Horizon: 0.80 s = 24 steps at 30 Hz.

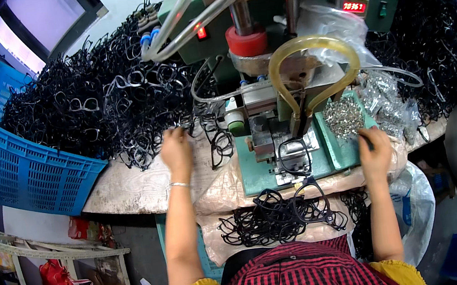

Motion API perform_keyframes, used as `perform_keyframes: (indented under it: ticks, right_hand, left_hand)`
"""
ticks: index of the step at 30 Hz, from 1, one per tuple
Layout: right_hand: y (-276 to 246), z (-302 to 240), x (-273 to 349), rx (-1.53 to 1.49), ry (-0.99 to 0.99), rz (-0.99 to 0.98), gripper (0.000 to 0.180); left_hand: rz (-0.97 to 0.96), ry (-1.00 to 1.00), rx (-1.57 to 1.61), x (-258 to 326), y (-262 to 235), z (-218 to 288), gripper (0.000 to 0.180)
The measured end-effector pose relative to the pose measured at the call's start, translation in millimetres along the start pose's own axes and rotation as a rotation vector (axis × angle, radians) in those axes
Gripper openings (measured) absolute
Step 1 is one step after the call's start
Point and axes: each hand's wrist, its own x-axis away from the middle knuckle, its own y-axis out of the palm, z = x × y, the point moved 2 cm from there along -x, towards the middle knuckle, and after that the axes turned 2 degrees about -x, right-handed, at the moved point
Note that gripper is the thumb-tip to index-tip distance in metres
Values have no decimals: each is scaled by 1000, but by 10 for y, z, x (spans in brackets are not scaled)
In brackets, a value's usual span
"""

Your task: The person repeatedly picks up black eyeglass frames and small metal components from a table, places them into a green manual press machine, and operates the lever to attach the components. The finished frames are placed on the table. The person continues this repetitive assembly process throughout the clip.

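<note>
My left hand (177,156) is over the worktop at the near edge of a large heap of dark eyeglass frames (78,119). Its fingers are curled together, and what they hold, if anything, is hidden. At the right edge of a green tray of small metal parts (343,118) is my right hand (376,152), fingers bent inward around something dark that I cannot make out. Between my hands stands a green press machine (259,176). One black eyeglass frame (294,160) sits at its metal fixture. Below it, more black frames (261,219) lie bunched near my lap.
A blue plastic crate (23,161) stands at the left. A yellowish hose (310,42) loops in front of the press, beside a red collar (247,41). Plastic bags of small parts (387,98) lie right of the tray. Another dark heap (431,58) fills the far right.
</note>
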Motion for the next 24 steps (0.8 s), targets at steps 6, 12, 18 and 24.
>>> perform_keyframes:
  ticks: [6,12,18,24]
  right_hand:
    - [-447,54,268,-147,201,-15,13]
    - [4,-960,-337,-524,83,-134,13]
    - [431,-942,-326,-805,452,-122,13]
    - [405,-1238,-296,-843,152,-106,24]
  left_hand:
    - [267,188,-158,-116,-569,-550,15]
    - [142,-199,826,-24,-545,109,24]
    - [-7,-496,1196,632,-423,759,23]
    - [175,-22,1507,398,-1358,1562,14]
